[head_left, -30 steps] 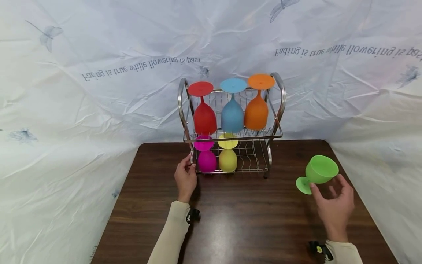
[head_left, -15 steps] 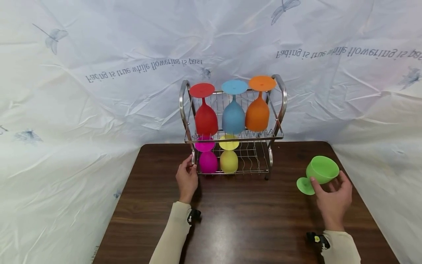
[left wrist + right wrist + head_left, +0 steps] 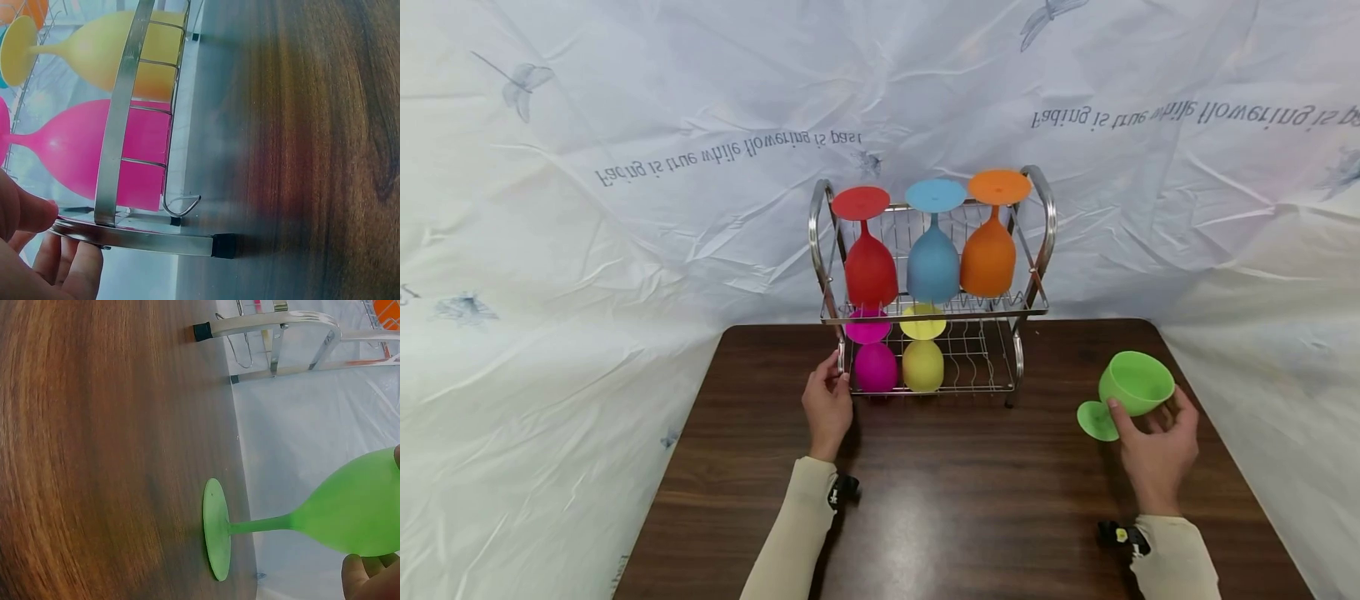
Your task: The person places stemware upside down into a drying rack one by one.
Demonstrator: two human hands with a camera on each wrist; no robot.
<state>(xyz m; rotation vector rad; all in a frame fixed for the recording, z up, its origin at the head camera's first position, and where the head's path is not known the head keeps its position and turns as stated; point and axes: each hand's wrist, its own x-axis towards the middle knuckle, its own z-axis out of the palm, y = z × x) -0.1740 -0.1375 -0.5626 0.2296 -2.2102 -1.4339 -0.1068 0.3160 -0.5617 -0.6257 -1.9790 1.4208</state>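
Observation:
My left hand (image 3: 827, 414) grips the left upright of a two-tier metal dish rack (image 3: 1051, 218), with the thumb on one side and fingers on the other. Over at the right, my right hand (image 3: 1157, 458) holds a green wine goblet (image 3: 1123, 385) around its bowl. The goblet is mouth up, its round foot (image 3: 217, 530) close to the tabletop. Upside down on the upper tier are a red goblet (image 3: 871, 268), a blue goblet (image 3: 933, 271) and an orange goblet (image 3: 988, 262). Below them, a magenta goblet (image 3: 876, 367) and a yellow goblet (image 3: 922, 367) also stand inverted.
The rack stands near the back of a dark wood table (image 3: 925, 492). Behind and around it hangs a white printed sheet (image 3: 715, 233). Bare wire slots (image 3: 973, 358) show at the right of the lower tier.
My right hand has shifted slightly left and its thumb sits higher on the green goblet's bowl. The goblet and the left hand on the rack stay nearly put, while the view drifts slightly.

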